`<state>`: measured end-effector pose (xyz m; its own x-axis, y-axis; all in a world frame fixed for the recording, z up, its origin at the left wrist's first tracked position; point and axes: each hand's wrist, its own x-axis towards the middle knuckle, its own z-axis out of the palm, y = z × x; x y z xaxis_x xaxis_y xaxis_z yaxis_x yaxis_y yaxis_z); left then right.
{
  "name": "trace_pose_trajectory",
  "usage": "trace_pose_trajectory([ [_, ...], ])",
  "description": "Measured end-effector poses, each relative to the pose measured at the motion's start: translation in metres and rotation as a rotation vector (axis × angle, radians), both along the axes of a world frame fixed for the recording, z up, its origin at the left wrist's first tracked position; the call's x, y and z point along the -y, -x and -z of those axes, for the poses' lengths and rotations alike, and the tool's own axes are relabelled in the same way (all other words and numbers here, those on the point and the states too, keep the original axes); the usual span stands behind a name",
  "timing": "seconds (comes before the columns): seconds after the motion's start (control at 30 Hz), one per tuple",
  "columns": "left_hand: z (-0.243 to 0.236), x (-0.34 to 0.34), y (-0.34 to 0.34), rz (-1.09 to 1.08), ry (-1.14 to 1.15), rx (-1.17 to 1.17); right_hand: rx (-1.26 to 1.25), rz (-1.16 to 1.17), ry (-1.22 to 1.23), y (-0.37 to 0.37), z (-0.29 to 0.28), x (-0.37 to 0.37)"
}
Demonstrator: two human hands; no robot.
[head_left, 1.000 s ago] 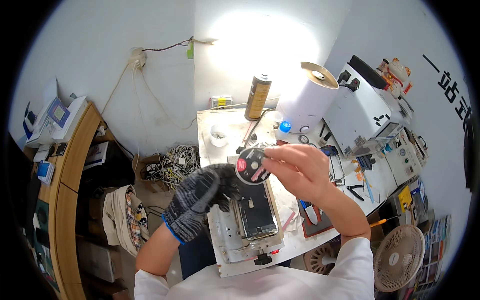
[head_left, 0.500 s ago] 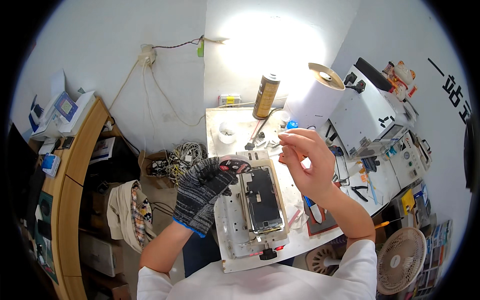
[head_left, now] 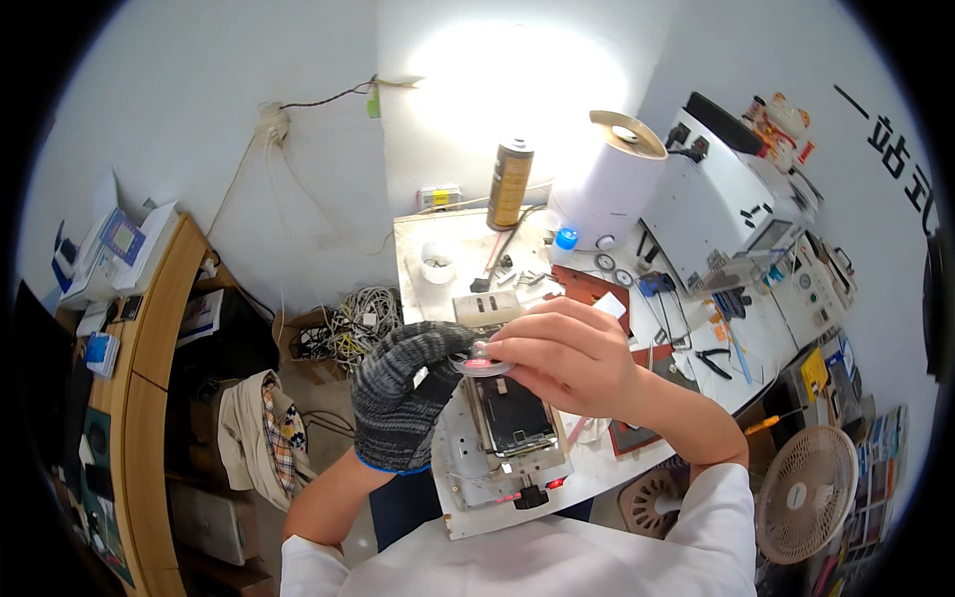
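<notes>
My left hand (head_left: 406, 393), in a dark striped knit glove, grips a small round spool (head_left: 485, 369) by its side. The bare fingers of my right hand (head_left: 572, 358) are closed at the spool's upper edge; any thread or wire between the fingertips is too fine to make out. Below both hands lies an opened smartphone (head_left: 509, 416) with its black inside facing up, partly hidden by my right hand. The phone rests in a metal holding machine (head_left: 463, 453) with a black knob (head_left: 532, 497) at its near end.
A spray can (head_left: 509, 184), a white cylinder-shaped appliance (head_left: 609, 184) and a white plastic cup (head_left: 437, 263) stand at the back of the table. To the right are a blue-capped bottle (head_left: 564, 244), a reddish mat (head_left: 597, 291), black pliers (head_left: 713, 363) and a beige fan (head_left: 808, 495).
My right hand has come down and left, from apart to touching the spool. The spool has tilted and moved slightly lower in my left hand. The view has shifted a little.
</notes>
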<state>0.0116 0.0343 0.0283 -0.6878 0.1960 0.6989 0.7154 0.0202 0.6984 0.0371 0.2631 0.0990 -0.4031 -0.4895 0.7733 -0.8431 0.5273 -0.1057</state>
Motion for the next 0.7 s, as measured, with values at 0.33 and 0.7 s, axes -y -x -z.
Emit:
trace_pose_trajectory([
  [0.33, 0.174, 0.123, -0.035, -0.225, -0.309, 0.512, 0.039, 0.370, 0.885, -0.156, 0.078, -0.091],
  [0.7, 0.234, 0.165, -0.118, -0.615, -0.095, 0.551, 0.134, 0.796, 0.174, -0.252, 0.115, -0.089],
])
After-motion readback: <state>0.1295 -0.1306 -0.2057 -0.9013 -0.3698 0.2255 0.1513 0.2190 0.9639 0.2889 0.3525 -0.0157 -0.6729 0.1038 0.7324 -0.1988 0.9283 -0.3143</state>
